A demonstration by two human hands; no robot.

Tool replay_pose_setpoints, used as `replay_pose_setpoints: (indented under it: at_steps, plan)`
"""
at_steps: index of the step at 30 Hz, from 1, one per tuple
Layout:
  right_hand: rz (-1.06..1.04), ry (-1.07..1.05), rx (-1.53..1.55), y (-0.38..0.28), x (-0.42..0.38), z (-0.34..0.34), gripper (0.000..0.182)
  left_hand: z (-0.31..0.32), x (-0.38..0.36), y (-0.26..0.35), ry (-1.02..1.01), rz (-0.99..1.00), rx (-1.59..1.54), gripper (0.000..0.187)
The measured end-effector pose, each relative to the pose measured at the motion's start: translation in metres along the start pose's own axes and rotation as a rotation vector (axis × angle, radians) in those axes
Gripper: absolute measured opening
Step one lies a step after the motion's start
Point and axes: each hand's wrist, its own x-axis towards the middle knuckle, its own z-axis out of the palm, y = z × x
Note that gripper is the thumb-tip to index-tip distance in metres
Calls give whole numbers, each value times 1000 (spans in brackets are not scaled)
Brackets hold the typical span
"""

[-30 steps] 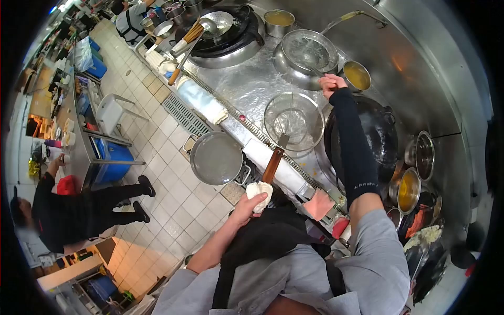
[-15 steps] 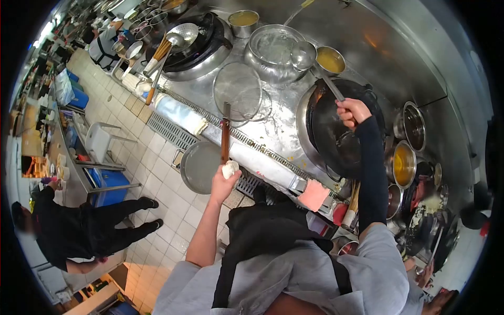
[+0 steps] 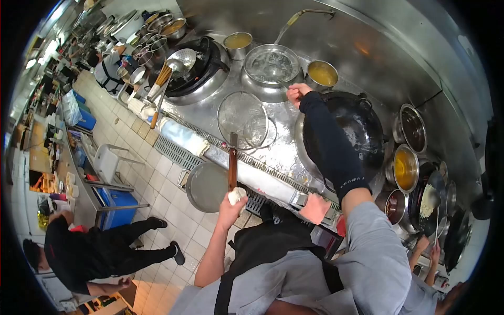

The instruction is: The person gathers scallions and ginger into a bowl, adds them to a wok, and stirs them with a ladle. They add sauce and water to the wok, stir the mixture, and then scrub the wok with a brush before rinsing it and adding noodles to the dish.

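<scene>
Dark sleeve [image 3: 332,140] — pale lettering [image 3: 351,182], illegible

Worktop [image 3: 286,157], shiny steel. Back, left to right: yellow-liquid pot [image 3: 240,54], water pot [image 3: 262,93], second yellow-liquid pot [image 3: 318,86]. Left: wok [image 3: 212,65] in burner ring [image 3: 212,86]. Centre: wire basket [image 3: 268,139], partly hidden. Right: second wok [image 3: 362,131], likewise ringed. Front ledge [image 3: 262,184]: pink cloth [image 3: 315,208] near right end.

I count my two hands [image 3: 230,208] [image 3: 297,94]; toward twelve o'clock one wooden-handled strainer [image 3: 241,118], one ladle [image 3: 284,83], one pot of clear liquid [image 3: 260,90] and two pots of yellow liquid [image 3: 239,54]; one wok [image 3: 202,72] at eleven, another wok [image 3: 367,137] at one; one white chair [image 3: 107,161] at ten.
</scene>
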Motion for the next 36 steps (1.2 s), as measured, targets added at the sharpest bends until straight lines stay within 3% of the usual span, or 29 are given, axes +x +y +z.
replay_pose_setpoints:
  at_steps: [2, 6, 10, 13, 14, 17, 19, 21, 22, 23, 25, 26, 28, 31, 34, 36]
  plan:
    - [-79, 32, 280, 20, -57, 47, 18, -1, -9, 2, -42, -73, 75, 42]
    - [-271, -42, 254, 18, -114, 38, 31, 2, -13, -1, -68, -22, 94, 40]
    - [-317, -213, 358, -15, -155, 25, 42, 5, -8, 5, -57, -1, 41, 37]
    - [-328, -291, 191, -47, -167, 23, 43, 7, -7, 15, -70, -19, 41, 38]
    - [-289, -210, 155, -57, -168, 28, 44, 8, -7, 13, -70, -27, -7, 39]
    - [-263, 130, -241, -58, -152, 42, 41, 6, -7, 12, -50, -10, -93, 42]
    - [-431, 402, -725, -41, -120, 39, 28, 1, -6, 16, -23, 51, -78, 46]
    - [-532, 696, -1192, -8, -98, 56, 27, -10, 2, 20, 46, 251, 301, 47]
    - [-534, 746, -1381, -1, -81, 53, 27, -17, 7, 23, 80, 347, 493, 48]
    - [-533, 795, -1573, 4, -59, 44, 27, -22, 11, 29, 100, 343, 648, 48]
    - [-473, 701, -1664, 7, -30, 31, 27, -31, 19, 44, 142, 324, 957, 50]
    - [-413, 567, -1554, 10, -24, 29, 27, -33, 25, 48, 110, 227, 1020, 49]
    - [-111, 219, -627, 8, -24, 17, 28, -42, 32, 50, 111, 262, 1038, 51]
    - [-185, 42, -114, 31, -62, 14, 25, -37, 29, 52, 170, 391, 925, 50]
    - [-131, -8, 118, 41, -124, 15, 18, -17, -1, 65, 188, 549, 665, 41]
    - [-130, -64, 194, 48, -172, 17, 22, -11, -15, 57, 4, 169, 179, 35]
